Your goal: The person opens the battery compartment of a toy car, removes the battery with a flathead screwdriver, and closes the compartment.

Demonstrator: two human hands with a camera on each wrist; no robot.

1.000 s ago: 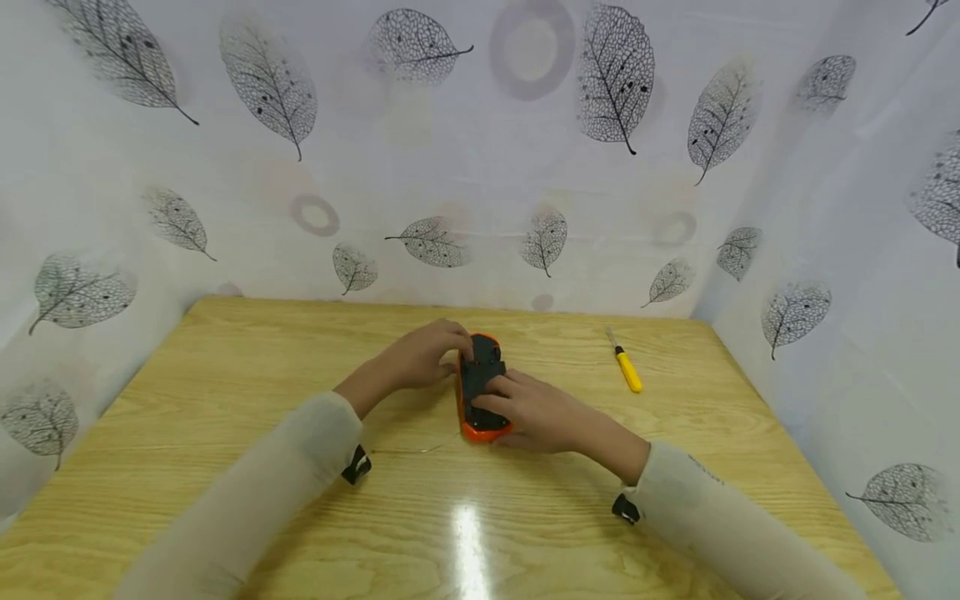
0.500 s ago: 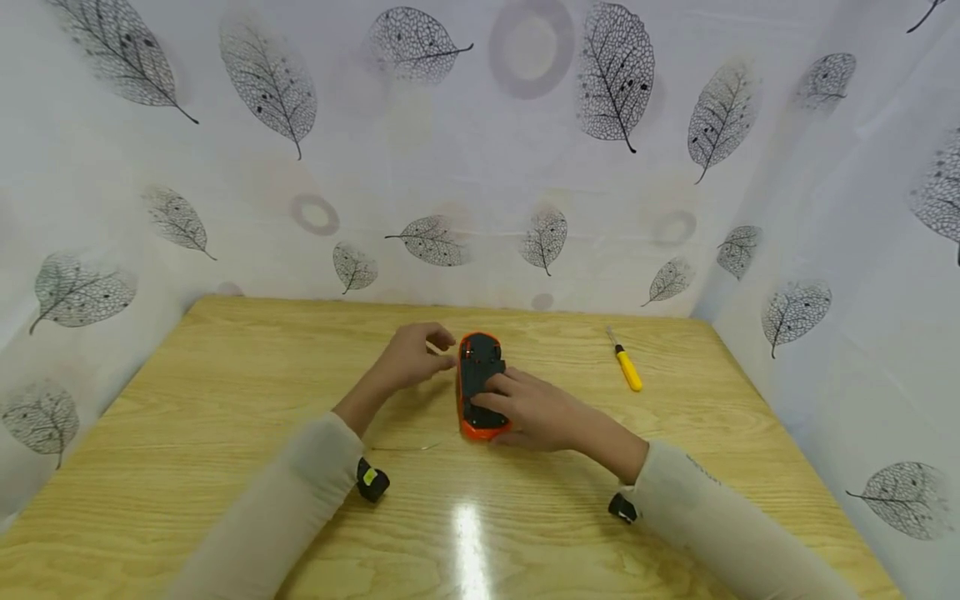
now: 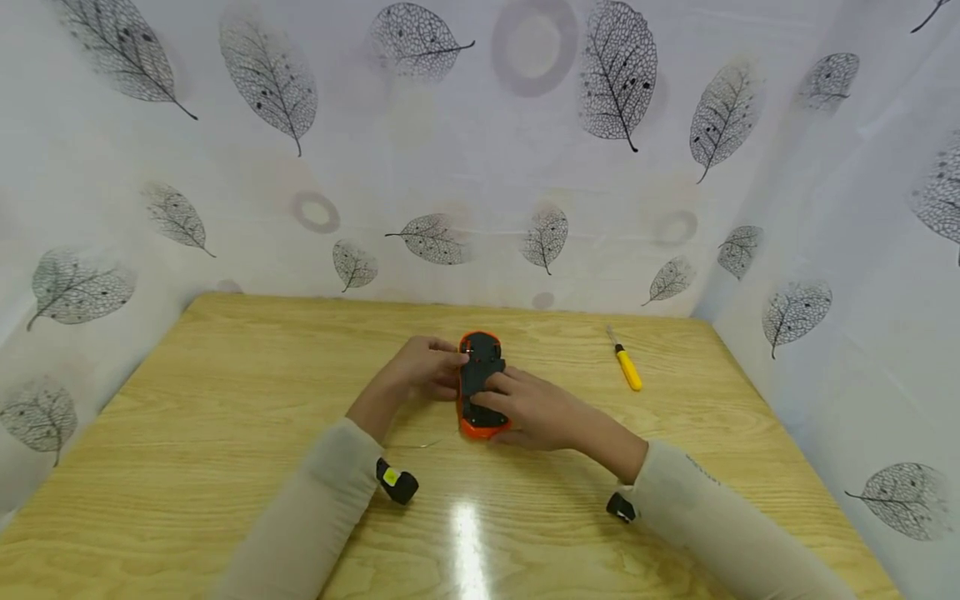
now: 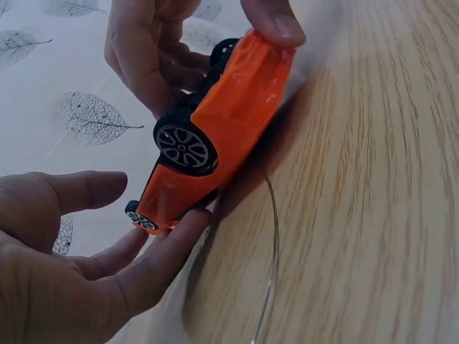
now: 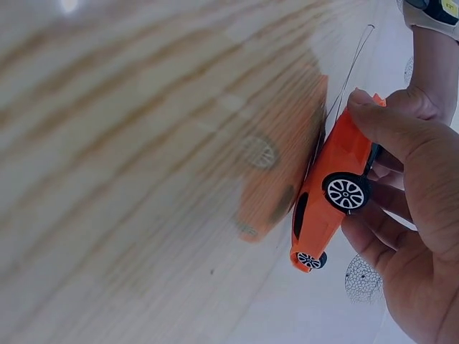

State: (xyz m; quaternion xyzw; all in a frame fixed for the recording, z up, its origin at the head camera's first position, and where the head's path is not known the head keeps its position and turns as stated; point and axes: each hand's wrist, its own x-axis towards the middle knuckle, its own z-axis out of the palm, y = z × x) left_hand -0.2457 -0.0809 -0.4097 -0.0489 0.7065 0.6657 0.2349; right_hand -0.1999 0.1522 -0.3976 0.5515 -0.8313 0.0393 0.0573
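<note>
An orange toy car [image 3: 482,430] lies upside down on the table, its black underside [image 3: 477,379] facing up. With fingers over that underside and the thumb on the orange body, my right hand [image 3: 536,410] grips the near end. My left hand [image 3: 423,368] is at the car's left side, toward the far end. In the left wrist view its lower fingers [image 4: 161,261] touch the orange body by a small wheel [image 4: 142,220]. Another digit of that hand points over the underside, apart from it. A thin wire [image 4: 272,265] lies on the table near the car.
A screwdriver [image 3: 628,371] with a yellow handle lies on the wooden table [image 3: 262,367], right of the car. White leaf-printed cloth [image 3: 480,167] stands behind the table and along both sides. Small black cameras [image 3: 397,483] sit on both wrists.
My left hand first drew back left from the car's far end, baring its underside there, then returned to touch the side. The right hand has kept its grip, and the car has barely moved.
</note>
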